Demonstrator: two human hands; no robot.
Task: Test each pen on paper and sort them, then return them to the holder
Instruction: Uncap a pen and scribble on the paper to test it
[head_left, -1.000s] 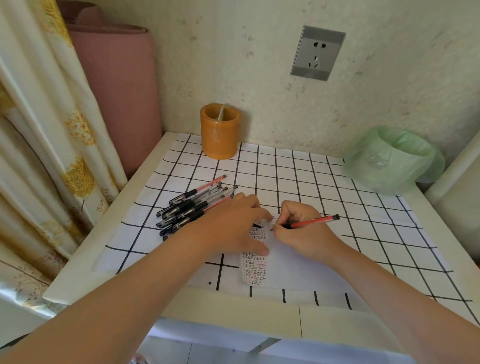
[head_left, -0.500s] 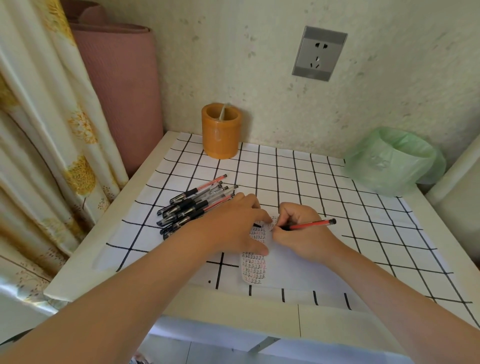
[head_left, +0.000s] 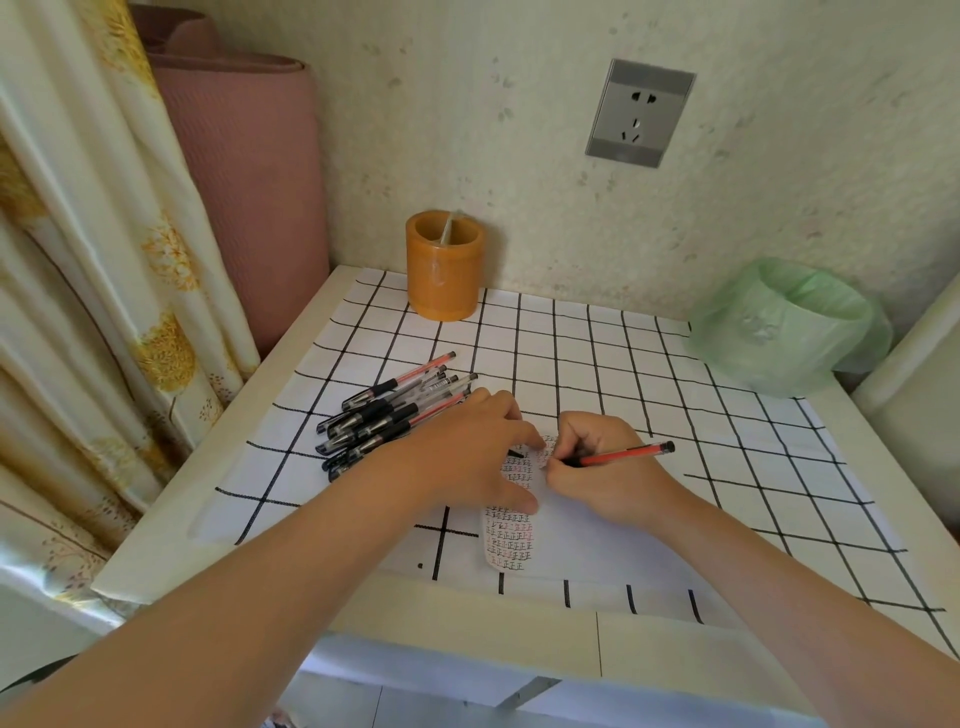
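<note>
Resting inside orange holder (head_left: 444, 280) is one pale stick (head_left: 448, 228).

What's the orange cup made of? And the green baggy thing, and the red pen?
The orange cup looks smooth and shiny, maybe plastic or lacquered wood; I can't tell which. The green bag looks like thin plastic film: crinkly and half see-through. The red pen looks like hard, glossy plastic with a black end.
</note>
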